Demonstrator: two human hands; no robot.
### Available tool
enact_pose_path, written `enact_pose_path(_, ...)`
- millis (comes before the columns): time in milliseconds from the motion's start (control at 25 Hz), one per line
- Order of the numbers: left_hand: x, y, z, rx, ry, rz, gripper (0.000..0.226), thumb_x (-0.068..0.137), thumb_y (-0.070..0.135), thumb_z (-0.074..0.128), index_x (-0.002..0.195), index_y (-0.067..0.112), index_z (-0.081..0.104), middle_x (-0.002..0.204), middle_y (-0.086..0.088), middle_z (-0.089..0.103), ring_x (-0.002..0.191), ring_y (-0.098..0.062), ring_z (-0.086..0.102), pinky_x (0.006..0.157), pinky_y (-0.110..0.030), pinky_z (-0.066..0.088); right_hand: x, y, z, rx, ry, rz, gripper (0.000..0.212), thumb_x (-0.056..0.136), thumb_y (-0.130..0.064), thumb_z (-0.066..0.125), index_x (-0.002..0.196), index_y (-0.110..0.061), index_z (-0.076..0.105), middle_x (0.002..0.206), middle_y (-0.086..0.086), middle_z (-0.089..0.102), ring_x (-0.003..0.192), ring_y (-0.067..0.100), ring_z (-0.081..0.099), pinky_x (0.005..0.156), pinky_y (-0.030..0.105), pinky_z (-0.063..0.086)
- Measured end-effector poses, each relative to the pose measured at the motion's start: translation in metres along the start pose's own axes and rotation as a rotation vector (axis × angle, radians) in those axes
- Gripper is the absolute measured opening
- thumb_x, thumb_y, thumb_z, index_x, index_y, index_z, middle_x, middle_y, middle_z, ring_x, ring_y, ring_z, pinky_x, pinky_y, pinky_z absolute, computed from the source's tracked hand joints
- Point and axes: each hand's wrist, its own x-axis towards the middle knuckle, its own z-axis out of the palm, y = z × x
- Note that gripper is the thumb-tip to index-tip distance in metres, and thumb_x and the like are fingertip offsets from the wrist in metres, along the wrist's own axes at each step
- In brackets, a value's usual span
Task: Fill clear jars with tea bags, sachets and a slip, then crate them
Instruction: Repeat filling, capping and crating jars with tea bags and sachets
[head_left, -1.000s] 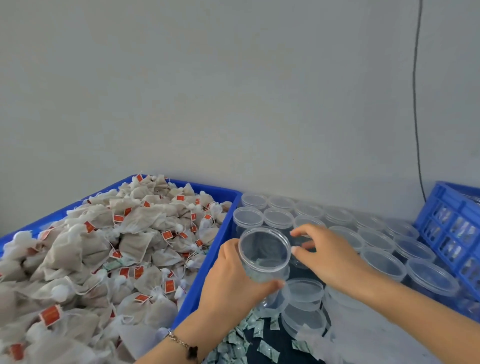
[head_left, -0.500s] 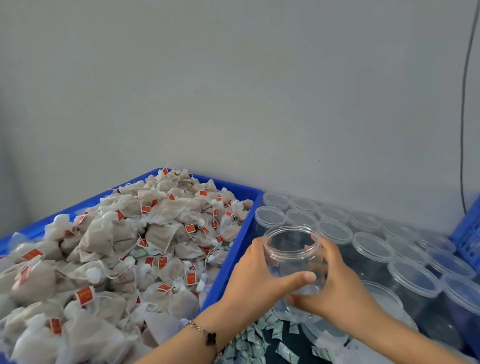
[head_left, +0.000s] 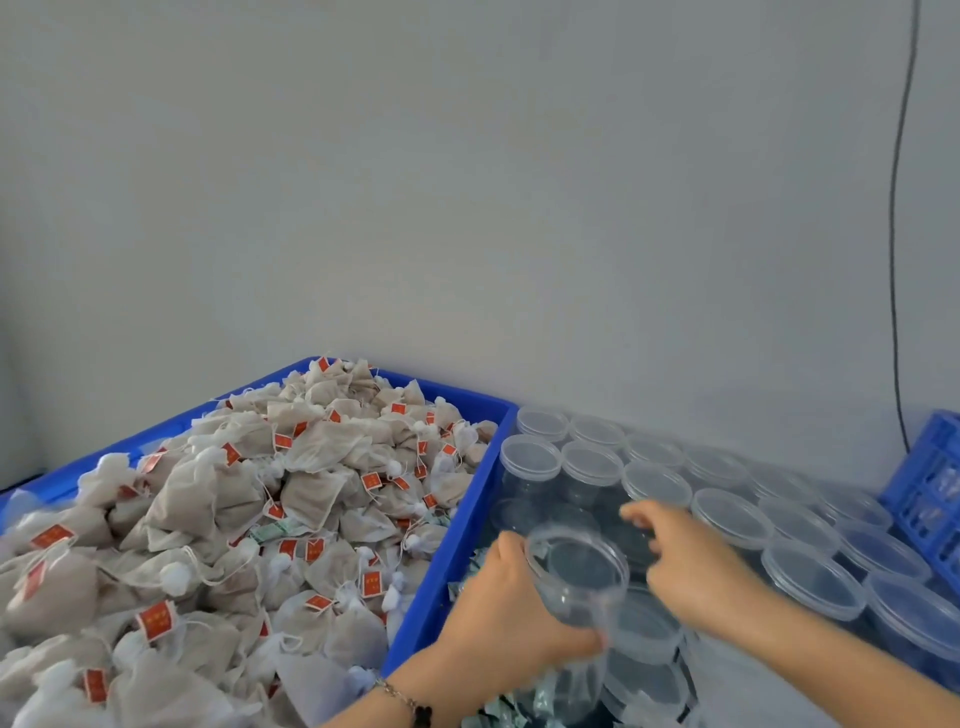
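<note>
Our left hand (head_left: 506, 618) grips an open clear plastic jar (head_left: 575, 582), thumb curled across its near wall and the fingers wrapped behind it, holding it tilted just above the small green-and-white sachets (head_left: 498, 709) scattered below. Our right hand (head_left: 691, 569) hangs just beside the jar with its fingers loosely bent and blurred, holding nothing that we can make out. Behind and to the right stand rows of lidded clear plastic jars (head_left: 732, 517). To the left, touching the sachet area, a large blue plastic tray (head_left: 457, 525) is heaped with beige mesh tea bags with red tags (head_left: 249, 519). A blue slatted plastic crate (head_left: 930, 493) sits at the far right edge, near a thin black cable (head_left: 896, 234) running down the grey wall.
</note>
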Motion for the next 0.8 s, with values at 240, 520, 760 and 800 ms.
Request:
enact_pose_path(240,0.008,-0.002,0.002,-0.067,0.114,-0.183,0.083,0.054,0.063,0.077,0.11,0.026,0.03,0.108,0.014,0.035,0.094,0.0,0.043,0.076,-0.018,0.043,0.088,-0.095,-0.002,-0.139,-0.133,-0.345,0.038,0.089,-0.008,0.053,0.125,-0.021,0.056,0.121,-0.002,0.06,0.11,0.014,0.057,0.095,0.029,0.046)
enact_pose_path(520,0.02,-0.005,0.0,0.005,0.138,-0.353,0.1,0.059,0.062,0.079,0.127,0.013,0.023,0.126,0.003,0.032,0.117,-0.009,0.042,0.102,-0.025,0.039,0.166,-0.151,0.076,-0.508,-0.717,-0.445,0.054,0.09,-0.012,0.062,0.14,-0.023,0.044,0.135,0.008,0.051,0.083,0.015,0.06,0.067,0.022,0.051)
enact_pose_path(760,0.026,-0.019,0.001,0.149,0.09,-0.331,0.094,0.065,0.058,0.075,0.129,0.021,0.018,0.113,0.009,0.022,0.117,-0.008,0.041,0.095,-0.018,0.033,0.172,-0.143,0.126,-0.994,-0.618,-0.621,0.042,0.087,-0.019,0.064,0.126,-0.01,0.052,0.111,0.008,0.06,0.078,0.017,0.049,0.063,0.028,0.039)
enact_pose_path(800,0.025,-0.021,0.004,0.187,0.093,-0.316,0.093,0.066,0.057,0.075,0.131,0.021,0.019,0.114,0.009,0.024,0.117,-0.009,0.042,0.095,-0.019,0.034,0.169,-0.143,0.126,-0.969,-0.563,-0.654,0.034,0.086,-0.017,0.065,0.117,-0.008,0.057,0.096,0.007,0.061,0.072,0.018,0.05,0.058,0.027,0.039)
